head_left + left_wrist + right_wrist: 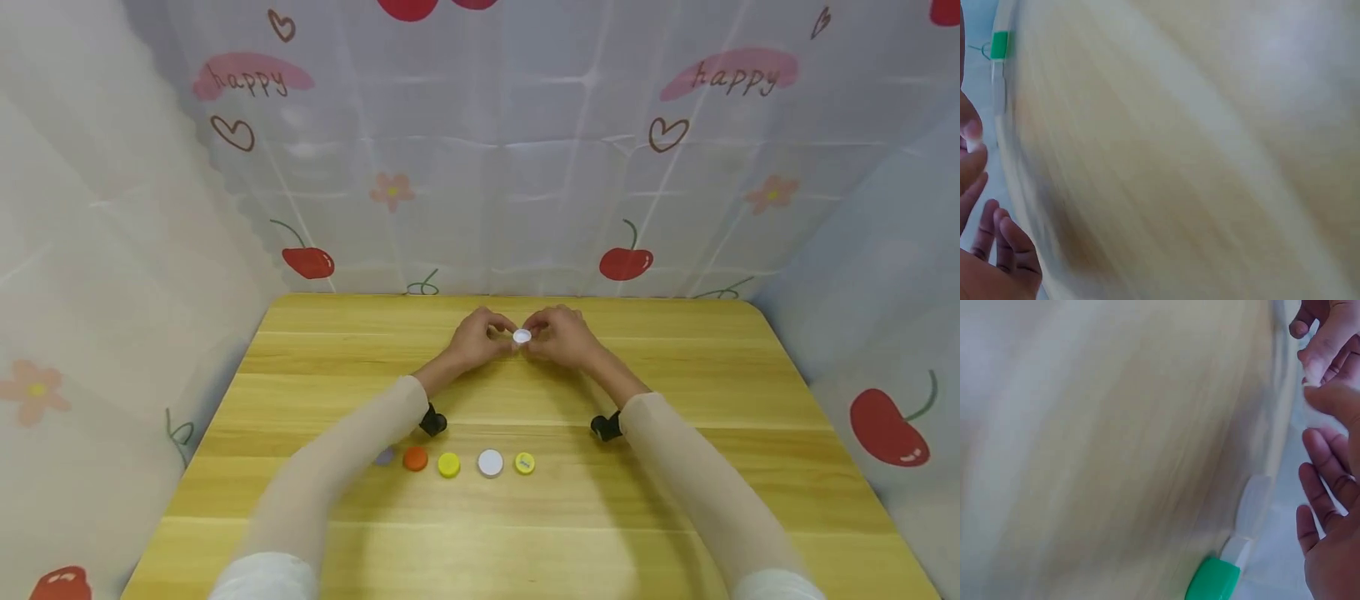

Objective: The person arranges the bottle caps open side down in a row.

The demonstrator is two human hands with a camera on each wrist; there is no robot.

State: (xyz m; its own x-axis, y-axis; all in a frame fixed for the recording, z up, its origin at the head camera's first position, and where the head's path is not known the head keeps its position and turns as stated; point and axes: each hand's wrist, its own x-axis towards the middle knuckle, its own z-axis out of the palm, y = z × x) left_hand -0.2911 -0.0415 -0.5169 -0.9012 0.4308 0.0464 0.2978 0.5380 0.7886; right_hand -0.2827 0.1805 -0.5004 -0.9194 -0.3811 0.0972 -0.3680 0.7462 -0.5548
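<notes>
Above the far half of the table, a small round white cap [522, 336] sits between both hands in the head view. My left hand [474, 342] pinches it from the left with thumb and fingertips. From the right, my right hand [567, 339] pinches its other side. In the left wrist view only a sliver of the white cap [974, 145] shows between fingertips. The right wrist view has the white cap [1311, 381] mostly covered by fingers, with the other fingers of the right hand [1335, 487] loosely spread.
Nearer on the wooden table [525, 533] lies a row: a purple cap [385, 456] partly behind the left sleeve, an orange cap [416, 458], a yellow cap [448, 465], a larger white cap [491, 463] and a printed yellow cap [525, 463]. A green object [1213, 579] shows in the right wrist view.
</notes>
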